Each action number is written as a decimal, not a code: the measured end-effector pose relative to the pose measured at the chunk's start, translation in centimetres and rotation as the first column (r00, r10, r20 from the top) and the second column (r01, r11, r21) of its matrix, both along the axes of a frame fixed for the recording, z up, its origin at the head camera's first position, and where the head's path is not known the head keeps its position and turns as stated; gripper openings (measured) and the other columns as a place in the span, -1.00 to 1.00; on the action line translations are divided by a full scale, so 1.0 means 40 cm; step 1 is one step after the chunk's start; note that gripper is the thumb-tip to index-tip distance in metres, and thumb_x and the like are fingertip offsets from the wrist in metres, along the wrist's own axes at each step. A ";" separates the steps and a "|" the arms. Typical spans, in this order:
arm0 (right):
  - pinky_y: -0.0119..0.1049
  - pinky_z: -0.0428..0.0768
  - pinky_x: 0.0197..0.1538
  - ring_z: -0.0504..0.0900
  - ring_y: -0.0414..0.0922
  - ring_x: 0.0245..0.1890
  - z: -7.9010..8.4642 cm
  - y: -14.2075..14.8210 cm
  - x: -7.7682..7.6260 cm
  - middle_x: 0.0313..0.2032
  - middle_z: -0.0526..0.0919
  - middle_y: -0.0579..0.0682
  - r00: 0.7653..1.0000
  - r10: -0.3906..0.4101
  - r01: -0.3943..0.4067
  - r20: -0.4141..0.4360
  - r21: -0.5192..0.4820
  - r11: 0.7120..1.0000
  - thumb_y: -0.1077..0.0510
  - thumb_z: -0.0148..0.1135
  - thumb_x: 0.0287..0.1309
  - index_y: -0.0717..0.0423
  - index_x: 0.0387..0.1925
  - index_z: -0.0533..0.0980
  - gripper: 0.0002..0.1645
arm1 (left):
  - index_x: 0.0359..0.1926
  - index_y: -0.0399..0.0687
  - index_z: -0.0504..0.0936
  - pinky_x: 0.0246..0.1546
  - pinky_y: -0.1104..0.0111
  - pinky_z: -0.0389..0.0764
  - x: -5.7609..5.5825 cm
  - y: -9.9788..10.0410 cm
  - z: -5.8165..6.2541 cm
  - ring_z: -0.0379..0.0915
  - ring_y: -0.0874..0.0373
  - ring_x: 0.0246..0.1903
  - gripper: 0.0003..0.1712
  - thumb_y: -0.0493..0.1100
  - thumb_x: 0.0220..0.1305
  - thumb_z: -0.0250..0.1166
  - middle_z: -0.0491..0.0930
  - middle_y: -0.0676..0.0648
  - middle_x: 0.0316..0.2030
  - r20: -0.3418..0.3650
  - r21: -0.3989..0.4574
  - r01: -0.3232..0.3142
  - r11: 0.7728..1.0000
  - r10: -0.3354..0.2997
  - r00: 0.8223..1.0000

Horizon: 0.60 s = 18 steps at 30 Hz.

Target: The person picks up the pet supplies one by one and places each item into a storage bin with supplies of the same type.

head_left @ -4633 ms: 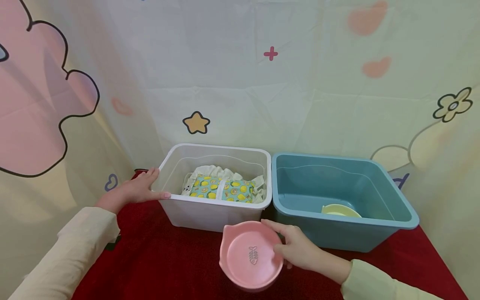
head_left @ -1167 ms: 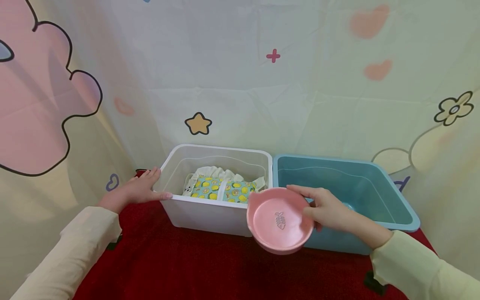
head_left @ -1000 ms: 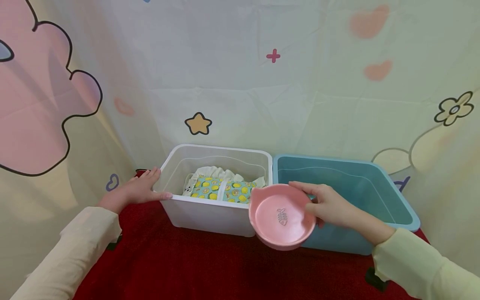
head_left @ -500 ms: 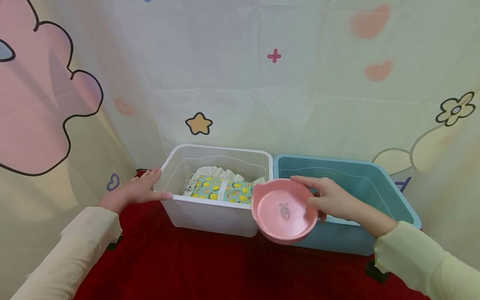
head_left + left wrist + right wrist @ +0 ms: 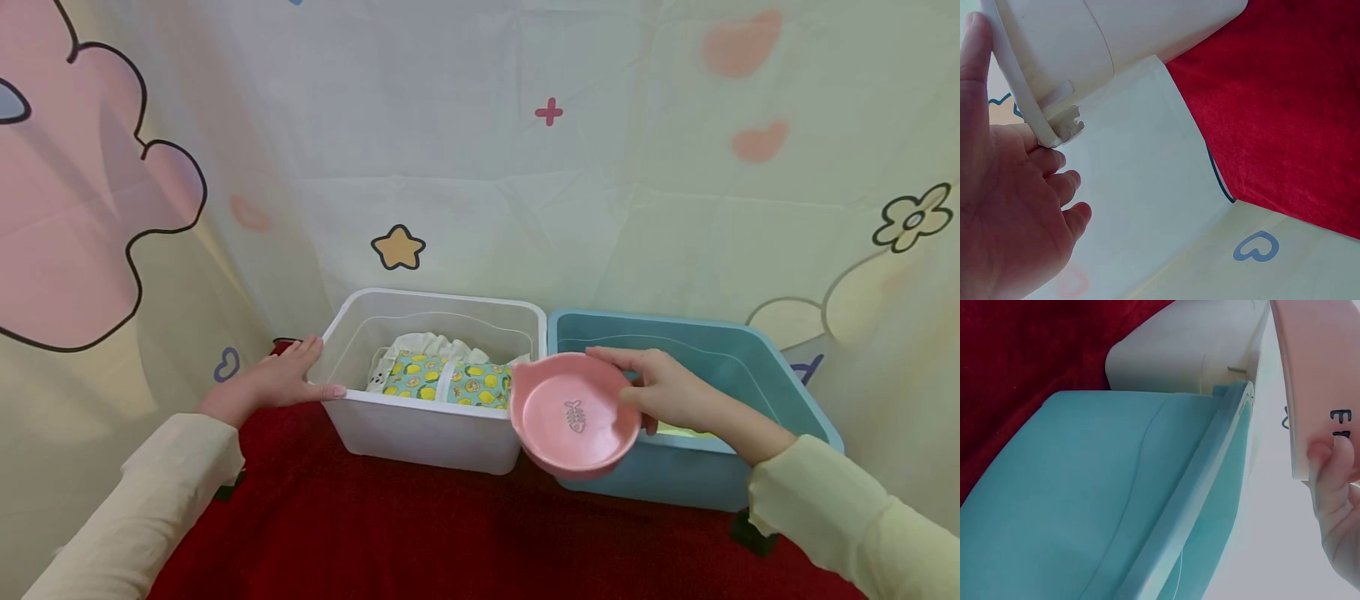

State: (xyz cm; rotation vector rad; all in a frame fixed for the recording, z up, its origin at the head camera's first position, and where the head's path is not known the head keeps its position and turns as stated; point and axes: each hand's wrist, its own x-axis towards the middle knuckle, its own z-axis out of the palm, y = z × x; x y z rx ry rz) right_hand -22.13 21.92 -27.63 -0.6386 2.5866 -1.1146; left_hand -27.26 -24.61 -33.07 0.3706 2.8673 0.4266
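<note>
Pink bowl [image 5: 574, 417] hangs pinched by right fingers [image 5: 624, 359], left fingers [image 5: 300, 353] spread against white bin [image 5: 427, 431].

Your left arm [image 5: 142, 508] reaches forward, sleeved in a pale fabric that stops short of the bare wrist; your left hand [image 5: 273, 383] is spread, thumb stretched well apart from the fingers. Your right arm [image 5: 840, 512] angles in towards the middle, and your right hand [image 5: 667, 392] pinches, index finger extended, other fingers bent underneath.
</note>
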 end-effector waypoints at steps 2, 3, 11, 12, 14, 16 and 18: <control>-0.26 0.47 -0.70 0.36 -0.17 -0.82 0.002 0.003 -0.005 -0.25 0.53 0.18 1.000 0.002 -0.002 -0.004 -0.002 1.000 0.40 -0.07 -0.02 0.08 0.25 0.20 -0.30 | 0.30 -0.43 -0.20 0.14 -0.28 -0.21 0.001 0.001 0.000 -0.37 -0.38 0.27 0.25 0.43 -0.05 0.08 -0.25 -0.43 0.31 0.002 0.002 -0.002 1.000 0.002 1.000; -0.27 0.47 -0.70 0.36 -0.17 -0.82 0.003 0.004 -0.007 -0.24 0.53 0.18 1.000 0.004 -0.004 -0.005 -0.003 1.000 0.40 -0.08 -0.01 0.08 0.25 0.20 -0.30 | 0.30 -0.43 -0.20 0.14 -0.28 -0.21 0.002 0.001 0.000 -0.37 -0.38 0.27 0.25 0.43 -0.05 0.09 -0.25 -0.43 0.31 0.002 0.004 -0.004 1.000 0.004 1.000; -0.31 0.45 -0.70 0.36 -0.17 -0.81 0.016 0.012 -0.024 -0.08 0.44 0.24 1.000 0.014 -0.014 0.009 -0.025 1.000 0.40 -0.09 0.02 0.12 0.25 0.19 -0.32 | 0.31 -0.42 -0.20 0.13 -0.28 -0.21 0.003 0.001 0.002 -0.37 -0.38 0.27 0.25 0.43 -0.05 0.09 -0.26 -0.43 0.31 0.008 0.012 -0.006 1.000 0.006 1.000; -0.30 0.45 -0.69 0.36 -0.17 -0.81 0.017 0.013 -0.026 -0.09 0.45 0.24 1.000 0.016 -0.015 0.010 -0.026 1.000 0.40 -0.09 0.02 0.12 0.25 0.18 -0.32 | 0.31 -0.42 -0.20 0.13 -0.28 -0.21 0.003 0.001 0.002 -0.37 -0.38 0.27 0.25 0.43 -0.05 0.09 -0.25 -0.43 0.31 0.009 0.013 -0.007 1.000 0.007 1.000; -0.30 0.45 -0.69 0.37 -0.17 -0.80 0.017 0.014 -0.031 -0.11 0.46 0.24 1.000 0.015 -0.015 0.013 -0.021 1.000 0.40 -0.10 0.01 0.11 0.26 0.18 -0.31 | 0.31 -0.41 -0.20 0.13 -0.28 -0.21 0.003 0.001 0.002 -0.37 -0.38 0.27 0.26 0.43 -0.06 0.09 -0.26 -0.42 0.31 0.012 0.012 -0.010 1.000 0.010 1.000; -0.29 0.46 -0.68 0.38 -0.16 -0.80 0.019 0.014 -0.036 -0.15 0.49 0.22 1.000 0.015 -0.015 0.012 -0.010 1.000 0.40 -0.10 0.02 0.10 0.26 0.18 -0.31 | 0.31 -0.41 -0.21 0.14 -0.28 -0.22 0.003 0.002 0.002 -0.37 -0.37 0.27 0.26 0.43 -0.06 0.10 -0.26 -0.42 0.31 0.016 0.016 -0.013 1.000 0.012 1.000; -0.27 0.47 -0.67 0.38 -0.15 -0.80 0.021 0.015 -0.041 -0.18 0.51 0.20 1.000 0.013 -0.013 0.008 0.010 1.000 0.39 -0.10 0.03 0.09 0.26 0.18 -0.32 | 0.31 -0.41 -0.22 0.14 -0.27 -0.22 0.003 0.002 0.003 -0.38 -0.37 0.28 0.26 0.43 -0.06 0.10 -0.26 -0.42 0.31 0.019 0.019 -0.014 1.000 0.014 1.000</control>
